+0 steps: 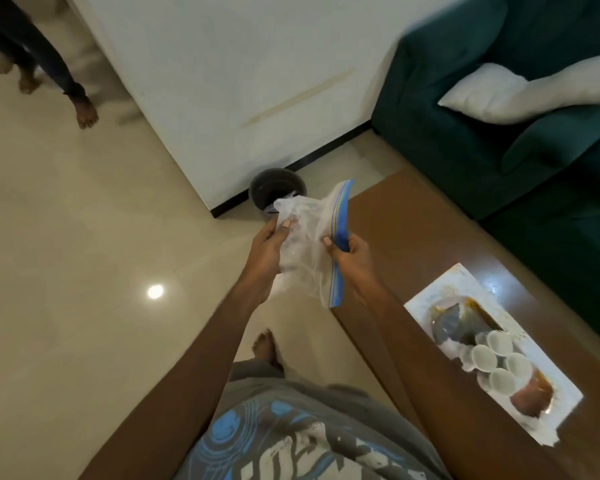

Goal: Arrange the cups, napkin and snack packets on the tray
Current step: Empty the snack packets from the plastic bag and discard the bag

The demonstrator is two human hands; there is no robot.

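Both my hands hold a clear plastic zip bag (309, 244) with a blue seal strip, out over the floor left of the table. My left hand (269, 244) pinches its crumpled left side. My right hand (352, 254) grips the blue strip edge. At the right, a white tray (555, 382) lies on the brown wooden table (413, 230). Several white cups (499, 358) stand clustered on the tray, beside a clear packet (454, 323) and a brown item (530, 400). I cannot tell what the bag holds.
A dark round bin (274, 192) stands on the floor by the white wall, just beyond the bag. A green sofa (499, 133) with a white cushion (492, 95) sits behind the table. Another person's legs and feet (84, 109) are at the upper left.
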